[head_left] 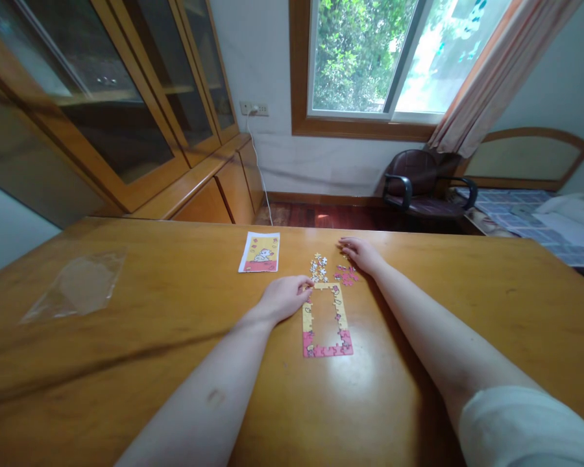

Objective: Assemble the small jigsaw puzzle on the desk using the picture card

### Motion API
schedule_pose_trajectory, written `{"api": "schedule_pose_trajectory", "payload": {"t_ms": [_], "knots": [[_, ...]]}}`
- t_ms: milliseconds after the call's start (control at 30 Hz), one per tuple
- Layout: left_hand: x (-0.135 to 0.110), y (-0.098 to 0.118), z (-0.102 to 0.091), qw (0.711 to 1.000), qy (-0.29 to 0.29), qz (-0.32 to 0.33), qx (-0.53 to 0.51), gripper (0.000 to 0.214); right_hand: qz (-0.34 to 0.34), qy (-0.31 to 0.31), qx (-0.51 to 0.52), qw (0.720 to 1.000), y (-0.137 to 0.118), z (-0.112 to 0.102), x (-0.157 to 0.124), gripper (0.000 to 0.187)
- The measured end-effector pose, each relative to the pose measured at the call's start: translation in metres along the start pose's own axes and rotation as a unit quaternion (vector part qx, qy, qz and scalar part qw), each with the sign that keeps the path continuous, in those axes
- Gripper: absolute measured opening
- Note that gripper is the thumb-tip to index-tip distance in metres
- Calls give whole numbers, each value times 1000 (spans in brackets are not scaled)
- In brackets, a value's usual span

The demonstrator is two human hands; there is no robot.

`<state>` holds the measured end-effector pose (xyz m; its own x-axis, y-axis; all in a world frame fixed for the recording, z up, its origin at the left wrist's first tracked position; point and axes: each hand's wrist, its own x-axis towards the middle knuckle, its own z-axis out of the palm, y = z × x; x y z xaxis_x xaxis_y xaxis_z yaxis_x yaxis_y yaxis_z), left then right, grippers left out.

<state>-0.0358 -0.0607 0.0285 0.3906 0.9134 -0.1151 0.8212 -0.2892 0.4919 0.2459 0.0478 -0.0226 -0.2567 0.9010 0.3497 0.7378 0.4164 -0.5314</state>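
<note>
A jigsaw border (328, 351), yellow above and pink below, lies on the wooden table with bare tabletop inside it. At its upper left corner, my left hand (288, 298) is closed on the edge, thumb and fingers bent around that corner. Beyond the border lie several loose pale puzzle pieces (318, 267) and, to their right, a group of pink pieces (346, 275). My right hand (363, 255) rests behind the pink ones, fingers stretched out and apart; a few yellowish bits show under its palm side.
A picture card (260, 253) with a white animal on yellow and pink lies left of the pieces. Further left is a clear plastic bag (78, 285). The wooden table (175, 389) ends before a cabinet (214, 188), a window wall and an office chair (418, 181).
</note>
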Motion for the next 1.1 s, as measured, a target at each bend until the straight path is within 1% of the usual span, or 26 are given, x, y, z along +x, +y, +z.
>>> {"api": "schedule_pose_trajectory", "payload": {"t_ms": [67, 133, 167, 233, 300, 367, 400, 533, 700, 800, 900, 1000, 1100], "knots": [[1, -1, 1, 1000, -2, 2, -4, 29, 39, 55, 9, 998, 4, -2, 0, 31], [1, -3, 2, 1000, -3, 6, -7, 30, 73, 82, 14, 994, 8, -3, 0, 36], [1, -3, 3, 1000, -2, 7, -9, 30, 81, 79, 12, 993, 9, -3, 1, 38], [2, -3, 3, 1000, 0, 9, -9, 30, 78, 47, 3, 996, 9, 0, 2, 37], [1, -3, 2, 1000, 0, 7, -6, 30, 54, 5, -20, 998, 7, 3, 2, 38], [1, -1, 1, 1000, -3, 7, -2, 31, 32, -19, -47, 998, 3, 5, 2, 39], [0, -1, 0, 1000, -3, 7, 0, 31, 25, -25, -57, 998, 2, 6, 2, 37], [0, 0, -1, 1000, -2, 5, 3, 30, 18, -17, -57, 998, -2, 4, -1, 21], [0, 2, -2, 1000, -3, 4, 6, 30, 6, -10, -52, 999, -7, -1, -2, 14], [-1, 3, -3, 1000, -7, 3, 5, 30, -3, -14, -51, 999, -11, -3, -3, 15], [-1, 3, -3, 1000, -3, 4, 2, 30, -8, -12, -77, 997, -14, -4, -3, 19], [0, 2, -2, 1000, -3, 5, -1, 30, 16, 6, -124, 992, -13, -4, -2, 25], [0, 2, -2, 1000, -3, 3, -1, 30, 29, 0, -151, 988, -11, -2, -2, 25]]}}
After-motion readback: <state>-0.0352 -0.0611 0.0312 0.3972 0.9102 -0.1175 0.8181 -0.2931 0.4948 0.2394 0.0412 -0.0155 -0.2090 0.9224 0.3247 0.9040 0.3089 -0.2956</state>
